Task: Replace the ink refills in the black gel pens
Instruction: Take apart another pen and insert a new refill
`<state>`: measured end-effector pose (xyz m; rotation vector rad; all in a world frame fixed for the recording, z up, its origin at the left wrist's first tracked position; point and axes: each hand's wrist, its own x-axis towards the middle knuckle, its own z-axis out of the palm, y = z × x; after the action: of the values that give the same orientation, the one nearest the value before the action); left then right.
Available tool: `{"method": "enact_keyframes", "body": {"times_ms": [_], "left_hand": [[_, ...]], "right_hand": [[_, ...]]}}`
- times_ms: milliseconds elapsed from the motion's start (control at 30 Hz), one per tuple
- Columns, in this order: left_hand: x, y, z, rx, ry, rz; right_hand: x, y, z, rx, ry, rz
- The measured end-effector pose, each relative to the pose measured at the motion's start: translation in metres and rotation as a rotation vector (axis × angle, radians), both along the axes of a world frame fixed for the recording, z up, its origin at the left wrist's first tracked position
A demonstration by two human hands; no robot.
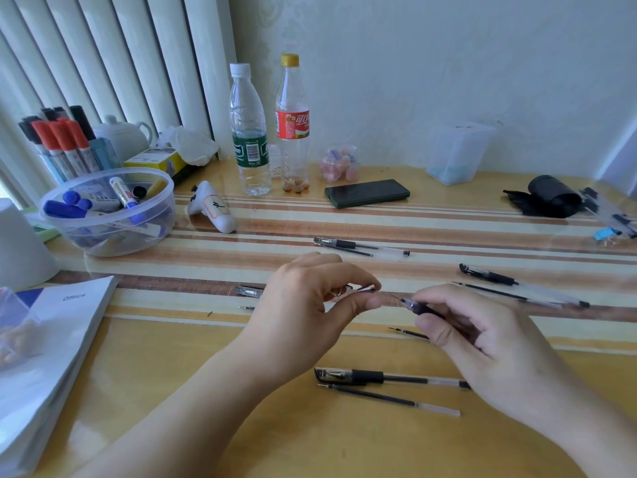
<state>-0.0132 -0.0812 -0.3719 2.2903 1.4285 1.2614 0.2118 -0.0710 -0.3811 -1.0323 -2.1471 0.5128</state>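
Note:
My left hand [306, 305] pinches a small dark pen tip piece [367, 289] between thumb and forefinger, above the striped mat. My right hand [482, 339] grips a black gel pen barrel [418, 307] by its grip, its open front end pointing left toward the tip piece with a small gap between them. A clear pen cap [249, 291] and a thin refill [408, 333] lie on the mat, partly hidden by my hands. Near me a capped pen [389, 377] lies beside a loose refill [389, 399]. Two more pen-and-refill pairs lie further off [362, 246] and at right [489, 276].
A clear bowl of markers [107, 215] stands at left, behind it a holder of markers [58, 139]. Two bottles [250, 132] [292, 125], a phone [367, 193] and a white handheld device [213, 210] lie at the back. A book [44, 346] sits at the near left, a black roll [551, 196] at right.

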Motion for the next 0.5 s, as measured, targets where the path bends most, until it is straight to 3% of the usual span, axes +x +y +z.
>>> {"method": "enact_keyframes", "body": {"times_ms": [500], "left_hand": [[0.0043,-0.0036,-0.0016,-0.063,0.094,-0.1]], "right_hand": [[-0.0029,-0.0021,0.0033,0.05,-0.08,0.026]]}}
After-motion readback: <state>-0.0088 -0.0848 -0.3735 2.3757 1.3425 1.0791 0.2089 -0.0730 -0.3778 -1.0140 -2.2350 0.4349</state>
